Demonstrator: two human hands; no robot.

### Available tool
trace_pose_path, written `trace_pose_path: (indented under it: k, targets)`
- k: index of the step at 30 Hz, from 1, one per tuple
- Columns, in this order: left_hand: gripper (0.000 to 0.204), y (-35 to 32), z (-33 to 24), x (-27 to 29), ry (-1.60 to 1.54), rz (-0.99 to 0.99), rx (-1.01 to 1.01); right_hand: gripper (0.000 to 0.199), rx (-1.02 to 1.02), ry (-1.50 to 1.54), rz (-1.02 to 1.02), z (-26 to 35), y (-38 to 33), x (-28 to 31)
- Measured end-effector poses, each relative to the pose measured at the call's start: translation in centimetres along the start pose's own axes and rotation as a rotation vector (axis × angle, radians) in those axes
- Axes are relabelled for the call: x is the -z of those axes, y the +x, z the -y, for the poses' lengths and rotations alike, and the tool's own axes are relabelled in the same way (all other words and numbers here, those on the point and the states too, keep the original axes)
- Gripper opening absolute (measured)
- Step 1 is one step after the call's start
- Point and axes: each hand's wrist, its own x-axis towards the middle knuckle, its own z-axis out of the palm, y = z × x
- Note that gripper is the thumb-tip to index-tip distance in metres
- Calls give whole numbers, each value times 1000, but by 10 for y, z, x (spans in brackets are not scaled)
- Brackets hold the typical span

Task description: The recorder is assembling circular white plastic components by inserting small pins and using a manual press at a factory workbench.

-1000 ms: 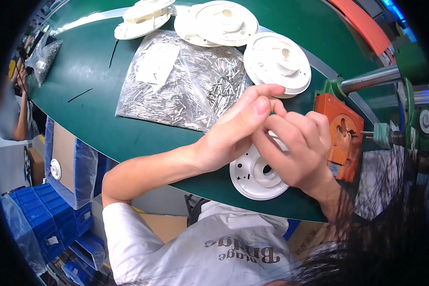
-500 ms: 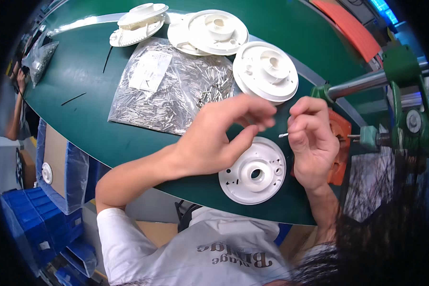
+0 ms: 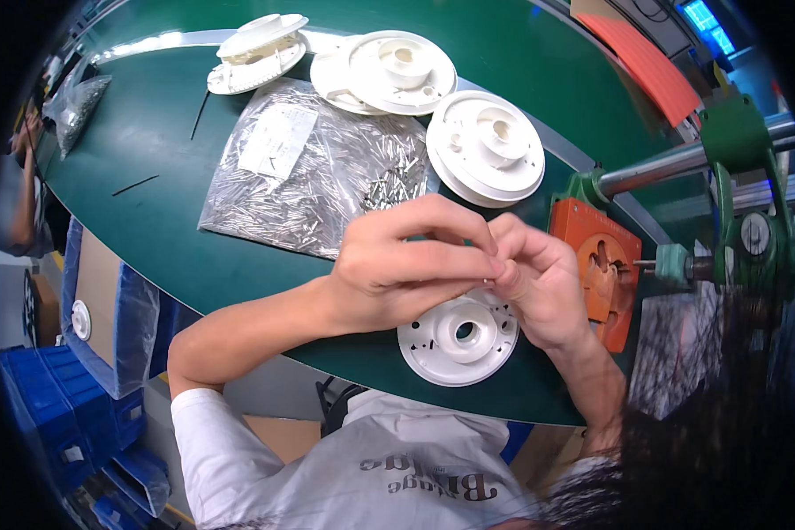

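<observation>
My left hand [image 3: 411, 265] and my right hand [image 3: 543, 287] meet, both closed in a pinch with fingertips touching. A bright bit of a small metal pin [image 3: 488, 281] shows between the fingertips; most of it is hidden. What the left fingers grip there is covered. Just below them, a round white plastic disc [image 3: 428, 360] with a raised centre ring and small holes lies on the table, its far edge hidden by my hands. Beyond my left hand is a clear plastic bag [image 3: 274, 208] full of metal pins, its opening showing loose pins.
White disc assemblies stand behind: one [image 3: 490, 146] at right, another [image 3: 402, 71] mid-back, and a tilted one [image 3: 261, 53]. To the right are an orange fixture [image 3: 614, 265] and a green press [image 3: 742, 141]. Thin dark rods [image 3: 135, 185] lie left; a person's arm [image 3: 28, 172] is far left.
My hands, apart before, have come together at the fingertips over the disc. My right hand moved left and down with the pin, uncovering more of the orange fixture. The whole view shifted slightly.
</observation>
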Motion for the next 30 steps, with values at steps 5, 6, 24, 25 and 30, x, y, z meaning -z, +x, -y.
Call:
trace_pose_path:
  k: [5, 6, 24, 25, 30]
  targets:
    - [21, -1, -1, -1, 113, 104, 125, 15, 392, -697, -87, 17, -1, 0]
    - [20, -3, 1, -4, 113, 140, 125, 16, 445, -898, -39, 23, -3, -4]
    - [27, -8, 3, 13, 557, 682, 325, 20, 456, -1401, 220, 9, -23, 8]
    - [27, -8, 4, 12, 562, 678, 324, 20, 455, -1404, 231, 8, -23, 10]
    - [26, -9, 5, 11, 593, 695, 338, 25, 454, -1443, 294, 9, -26, 11]
